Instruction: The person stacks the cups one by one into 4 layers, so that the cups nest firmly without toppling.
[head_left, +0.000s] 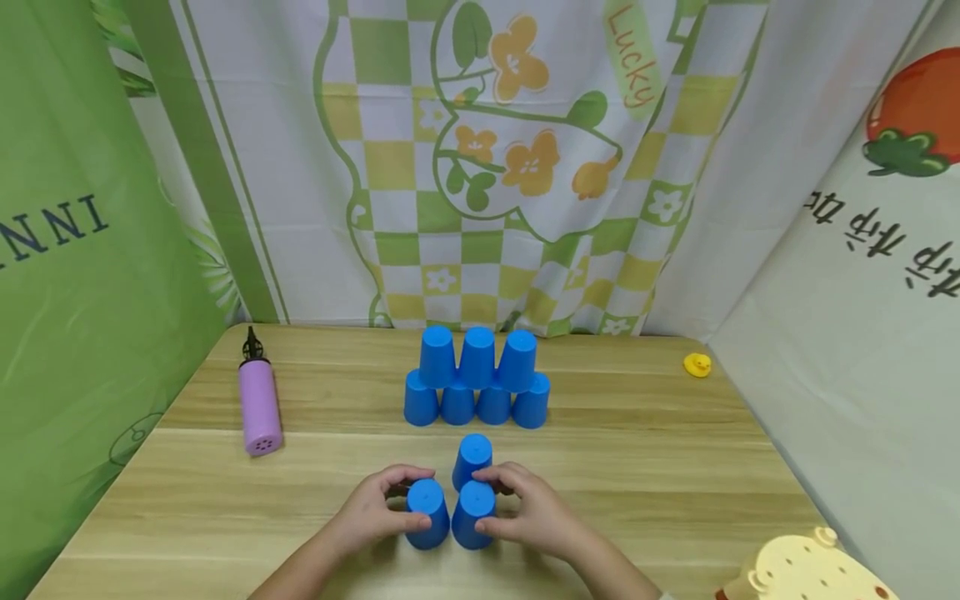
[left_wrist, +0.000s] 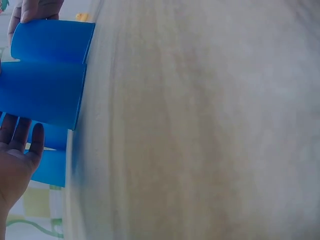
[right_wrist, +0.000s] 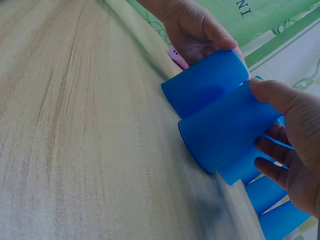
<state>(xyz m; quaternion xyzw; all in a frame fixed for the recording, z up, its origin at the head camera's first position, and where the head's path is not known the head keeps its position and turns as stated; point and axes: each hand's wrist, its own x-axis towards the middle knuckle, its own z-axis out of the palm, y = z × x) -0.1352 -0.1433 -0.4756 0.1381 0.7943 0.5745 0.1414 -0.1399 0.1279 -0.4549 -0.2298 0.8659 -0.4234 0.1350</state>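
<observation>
My left hand (head_left: 372, 510) holds an upside-down blue plastic cup (head_left: 427, 521) from its left side, thumb in front and fingers behind. Close beside it, my right hand (head_left: 531, 510) grips a second upside-down blue cup (head_left: 471, 525) from the right. In the head view a narrow gap separates the two. A third blue cup (head_left: 472, 454) stands just behind the right one, partly covered by it and by the fingers. The right wrist view shows my right thumb on the near side of its cup (right_wrist: 227, 125). Both held cups have their rims at the tabletop.
Farther back, a row of three blue cups (head_left: 477, 358) sits on a lower row of several more (head_left: 457, 406). A purple hand pump (head_left: 260, 408) lies at left, a yellow rubber duck (head_left: 697, 365) at back right. A cream spotted object (head_left: 813, 571) occupies the front right corner.
</observation>
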